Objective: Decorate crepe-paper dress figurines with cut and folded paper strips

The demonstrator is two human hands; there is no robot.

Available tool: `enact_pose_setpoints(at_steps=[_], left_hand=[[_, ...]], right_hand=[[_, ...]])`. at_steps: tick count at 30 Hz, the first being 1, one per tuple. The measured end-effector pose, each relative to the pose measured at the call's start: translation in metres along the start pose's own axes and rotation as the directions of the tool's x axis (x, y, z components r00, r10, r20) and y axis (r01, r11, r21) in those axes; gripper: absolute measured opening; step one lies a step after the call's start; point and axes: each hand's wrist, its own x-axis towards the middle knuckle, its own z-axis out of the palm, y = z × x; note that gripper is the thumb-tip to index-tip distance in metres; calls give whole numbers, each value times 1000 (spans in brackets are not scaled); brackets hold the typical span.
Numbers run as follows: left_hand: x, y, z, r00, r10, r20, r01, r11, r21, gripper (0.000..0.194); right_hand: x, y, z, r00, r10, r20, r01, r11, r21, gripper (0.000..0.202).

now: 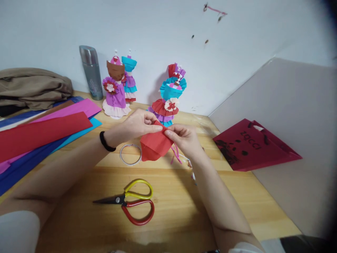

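Note:
A piece of red paper (155, 144) is held up over the wooden table (179, 203). My left hand (140, 123) pinches its top edge between thumb and fingers. Close beside it, my right hand (184, 138) grips the upper right corner with thumb and forefinger. Below the left wrist lies a white ring (130, 155), partly behind the paper. Pink strips (176, 154) show under the right hand. Scissors (118, 200) with one yellow and one red handle lie nearer the front, blades pointing left.
Folded coloured paper (47, 130) covers the left side, with brown cloth (34, 88) behind. A grey bottle (91, 73) and paper-dressed figures (117, 95), (171, 93) stand along the wall. A magenta bag (252, 146) leans at right.

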Motion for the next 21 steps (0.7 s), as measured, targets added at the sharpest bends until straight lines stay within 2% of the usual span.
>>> enact_pose_setpoints(at_steps=[5, 11, 15, 18, 21], left_hand=[[-3, 7, 8, 999, -22, -32, 22, 1000, 14, 31], [-2, 8, 7, 984, 114, -136, -97, 987, 130, 31], [0, 6, 3, 968, 129, -215, -104, 987, 125, 29], [-1, 5, 5, 971, 138, -194, -111, 983, 144, 28], [-3, 6, 10, 979, 130, -157, -104, 981, 161, 29]], right_hand=[[-2, -2, 4, 998, -34, 45, 36, 998, -42, 29], [-2, -8, 0, 999, -11, 53, 12, 1000, -11, 33], [-1, -11, -10, 999, 6, 45, -6, 1000, -8, 35], [-2, -11, -11, 999, -52, -11, 51, 996, -69, 32], [-4, -10, -4, 993, -117, 7, 116, 978, -175, 25]])
